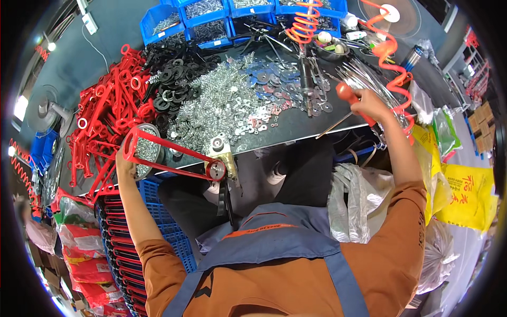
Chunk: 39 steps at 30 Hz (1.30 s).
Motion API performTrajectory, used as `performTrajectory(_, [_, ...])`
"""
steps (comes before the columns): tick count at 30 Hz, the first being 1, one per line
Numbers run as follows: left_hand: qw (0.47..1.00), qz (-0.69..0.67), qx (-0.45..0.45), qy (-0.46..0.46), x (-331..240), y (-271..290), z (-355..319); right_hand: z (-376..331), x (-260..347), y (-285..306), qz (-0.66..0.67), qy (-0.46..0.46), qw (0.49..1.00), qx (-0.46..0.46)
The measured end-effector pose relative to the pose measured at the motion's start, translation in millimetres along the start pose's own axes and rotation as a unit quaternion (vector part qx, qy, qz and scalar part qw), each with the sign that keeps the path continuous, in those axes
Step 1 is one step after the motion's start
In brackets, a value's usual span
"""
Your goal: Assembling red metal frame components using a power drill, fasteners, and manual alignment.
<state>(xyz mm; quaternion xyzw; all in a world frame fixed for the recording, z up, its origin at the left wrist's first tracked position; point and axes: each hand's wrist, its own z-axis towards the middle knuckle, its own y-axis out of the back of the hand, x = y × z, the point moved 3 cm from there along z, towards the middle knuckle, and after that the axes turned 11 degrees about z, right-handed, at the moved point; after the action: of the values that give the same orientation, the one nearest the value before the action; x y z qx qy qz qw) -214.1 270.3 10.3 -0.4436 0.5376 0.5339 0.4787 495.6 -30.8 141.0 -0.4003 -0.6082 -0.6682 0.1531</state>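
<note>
My left hand (125, 165) is closed around the wide looped end of a long red metal frame (171, 177). Two bars of this frame run right to a round end with a metal disc (216, 170), beside a small clamp-like fixture (224, 150) at the table's front edge. My right hand (374, 105) is closed on a red tool with a rounded end (346, 92), over the right side of the table; its exact kind is unclear. Thin metal rods (364, 76) lie just beyond that hand. A round tray of small metal parts (148, 150) sits behind the red frame.
Red handle-like parts (108, 113) are heaped at left, next to black rings (177, 79), silver fittings (208, 103) and washers (269, 79). Blue bins (206, 24) line the back. A pneumatic driver (306, 76) hangs from an orange coiled hose (305, 24); another coiled hose (388, 63) hangs at right.
</note>
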Motion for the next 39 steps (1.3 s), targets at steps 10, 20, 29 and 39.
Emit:
performTrajectory(10, [0.947,0.295,-0.012,-0.124,-38.1,-50.2,-22.6,-108.8,97.0,-95.9,0.495,-0.047,0.855,0.147])
performTrajectory(20, [0.924,-0.363,0.083,0.085,-28.7,-16.8,-32.3,-129.5,139.3,-144.8,0.552,-0.069,0.784,0.277])
performTrajectory(29, [0.892,-0.383,0.147,0.193,-65.9,-114.0,-227.8,-141.4,166.1,-175.5,0.546,-0.059,0.771,0.324])
performTrajectory(39, [0.820,-0.489,0.185,0.234,-71.4,-163.1,-283.1,-138.1,191.8,-214.3,0.477,-0.021,0.811,0.339])
